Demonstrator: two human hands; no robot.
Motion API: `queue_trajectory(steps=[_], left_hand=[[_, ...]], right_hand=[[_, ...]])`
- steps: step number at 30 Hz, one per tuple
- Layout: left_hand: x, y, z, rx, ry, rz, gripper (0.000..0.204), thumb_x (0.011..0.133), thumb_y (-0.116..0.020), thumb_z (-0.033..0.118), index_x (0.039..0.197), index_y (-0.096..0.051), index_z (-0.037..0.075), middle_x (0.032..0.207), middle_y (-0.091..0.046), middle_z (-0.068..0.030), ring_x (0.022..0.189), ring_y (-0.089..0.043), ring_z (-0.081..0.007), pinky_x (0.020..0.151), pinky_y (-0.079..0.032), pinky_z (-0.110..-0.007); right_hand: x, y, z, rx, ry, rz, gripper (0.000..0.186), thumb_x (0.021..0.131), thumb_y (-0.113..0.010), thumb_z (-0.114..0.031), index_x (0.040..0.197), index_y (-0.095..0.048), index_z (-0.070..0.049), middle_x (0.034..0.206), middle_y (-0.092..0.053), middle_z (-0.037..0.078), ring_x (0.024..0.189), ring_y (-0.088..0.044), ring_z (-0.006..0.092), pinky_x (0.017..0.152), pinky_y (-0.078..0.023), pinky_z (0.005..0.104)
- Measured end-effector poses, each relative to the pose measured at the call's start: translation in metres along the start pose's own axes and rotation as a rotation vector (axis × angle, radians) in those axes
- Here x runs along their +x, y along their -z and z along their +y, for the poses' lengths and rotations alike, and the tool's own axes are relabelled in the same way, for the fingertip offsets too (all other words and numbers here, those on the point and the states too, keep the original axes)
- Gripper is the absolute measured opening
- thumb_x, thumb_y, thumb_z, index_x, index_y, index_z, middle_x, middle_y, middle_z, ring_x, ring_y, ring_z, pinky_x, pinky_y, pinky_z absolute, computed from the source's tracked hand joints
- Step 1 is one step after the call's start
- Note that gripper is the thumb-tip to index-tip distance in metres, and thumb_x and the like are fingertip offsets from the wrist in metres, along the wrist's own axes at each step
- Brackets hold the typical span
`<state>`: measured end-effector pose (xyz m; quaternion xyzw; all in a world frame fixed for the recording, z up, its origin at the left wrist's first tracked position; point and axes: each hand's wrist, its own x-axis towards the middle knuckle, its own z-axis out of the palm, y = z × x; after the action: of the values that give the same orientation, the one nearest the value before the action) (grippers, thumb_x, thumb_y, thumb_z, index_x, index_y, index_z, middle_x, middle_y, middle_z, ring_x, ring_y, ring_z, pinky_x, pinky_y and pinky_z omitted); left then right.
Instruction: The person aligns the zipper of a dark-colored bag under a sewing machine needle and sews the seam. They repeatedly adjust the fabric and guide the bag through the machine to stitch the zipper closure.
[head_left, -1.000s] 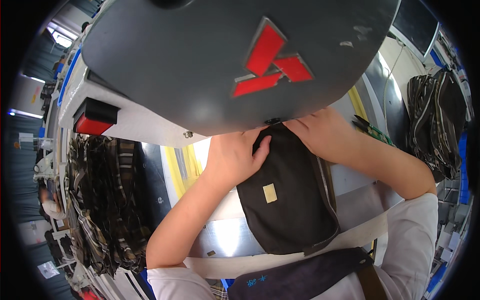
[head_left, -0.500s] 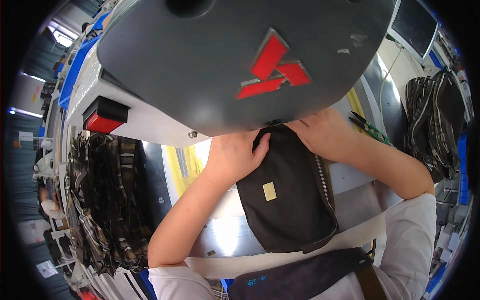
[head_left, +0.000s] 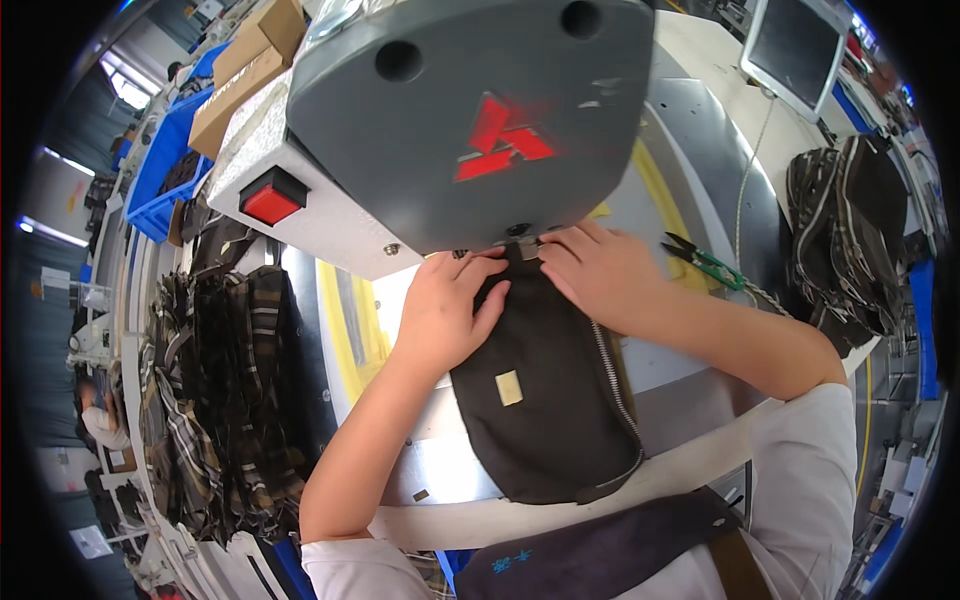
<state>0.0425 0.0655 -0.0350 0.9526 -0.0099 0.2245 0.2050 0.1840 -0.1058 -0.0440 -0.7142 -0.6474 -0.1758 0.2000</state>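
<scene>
A dark fabric pouch (head_left: 545, 400) with a silver zip down its right side and a small pale yellow label (head_left: 509, 388) lies in front of me. Its far end reaches beneath the grey machine head (head_left: 470, 90). My left hand (head_left: 440, 310) grips the far left edge, its thumb lying on the cloth. On the other side, my right hand (head_left: 605, 280) holds the far right corner with its fingers bent over the edge. Between my fingertips shows a small metal part (head_left: 528, 248) at the pouch's far edge. The undersides of my fingers are hidden.
Plaid fabric pieces (head_left: 225, 400) are heaped at left, and more dark zippered pouches (head_left: 850, 235) at right. Green-handled snips (head_left: 710, 265) lie beyond my right wrist. A red button (head_left: 272, 200) sits on the white housing. A blue crate (head_left: 165, 190) and a screen (head_left: 797, 50) stand farther back.
The view has shifted, so the machine head looks smaller and higher. My fingers now show more at the pouch's far edge, still holding it, and the small metal part has come into sight.
</scene>
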Motion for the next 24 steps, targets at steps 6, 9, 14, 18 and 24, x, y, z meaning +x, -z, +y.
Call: queue_trajectory(steps=[6,9,14,18,24], left_hand=[[0.011,-0.008,0.004,0.058,0.513,-0.072,0.031,0.083,-0.072,0.022,0.101,-0.065,-0.002,0.075,-0.061,-0.0116,0.063,-0.057,-0.0212,0.060,-0.045,-0.031],[0.012,-0.004,0.020,-0.158,0.615,-0.132,0.030,0.083,-0.072,0.021,0.098,-0.065,-0.003,0.064,-0.058,-0.0050,0.056,-0.052,-0.0141,0.057,-0.043,-0.028],[-0.019,0.009,0.064,-0.518,0.667,-0.335,0.022,0.080,-0.074,0.013,0.094,-0.064,-0.001,0.065,-0.051,0.0037,0.060,-0.043,-0.0032,0.055,-0.037,-0.020],[-0.026,0.011,0.069,-0.579,0.641,-0.406,0.018,0.080,-0.073,0.010,0.093,-0.064,0.000,0.063,-0.041,0.0067,0.058,-0.037,-0.0023,0.053,-0.033,-0.020],[-0.027,0.015,0.066,-0.559,0.583,-0.403,0.021,0.082,-0.071,0.011,0.097,-0.065,-0.002,0.063,-0.039,0.0060,0.058,-0.037,-0.0032,0.053,-0.033,-0.022]], right_hand=[[-0.001,-0.005,-0.005,0.127,-0.054,0.053,0.013,0.080,-0.066,-0.014,0.087,-0.058,-0.008,0.090,-0.056,0.006,0.087,-0.057,0.0225,0.064,-0.051,0.0321],[-0.013,0.004,-0.012,0.206,-0.048,0.037,0.012,0.079,-0.065,-0.012,0.087,-0.057,-0.007,0.088,-0.055,0.007,0.086,-0.057,0.0235,0.064,-0.051,0.0332],[-0.063,0.044,-0.044,0.291,-0.007,-0.103,0.015,0.078,-0.066,-0.011,0.089,-0.058,-0.006,0.091,-0.057,0.006,0.088,-0.058,0.0246,0.067,-0.050,0.0350],[-0.082,0.064,-0.051,0.322,-0.062,-0.046,0.020,0.076,-0.067,-0.010,0.095,-0.060,-0.006,0.098,-0.060,0.007,0.093,-0.059,0.0268,0.072,-0.050,0.0386],[-0.098,0.086,0.028,-0.104,-0.402,-0.002,0.028,0.077,-0.065,-0.009,0.104,-0.060,-0.004,0.101,-0.060,0.009,0.095,-0.059,0.0292,0.077,-0.050,0.0414]])
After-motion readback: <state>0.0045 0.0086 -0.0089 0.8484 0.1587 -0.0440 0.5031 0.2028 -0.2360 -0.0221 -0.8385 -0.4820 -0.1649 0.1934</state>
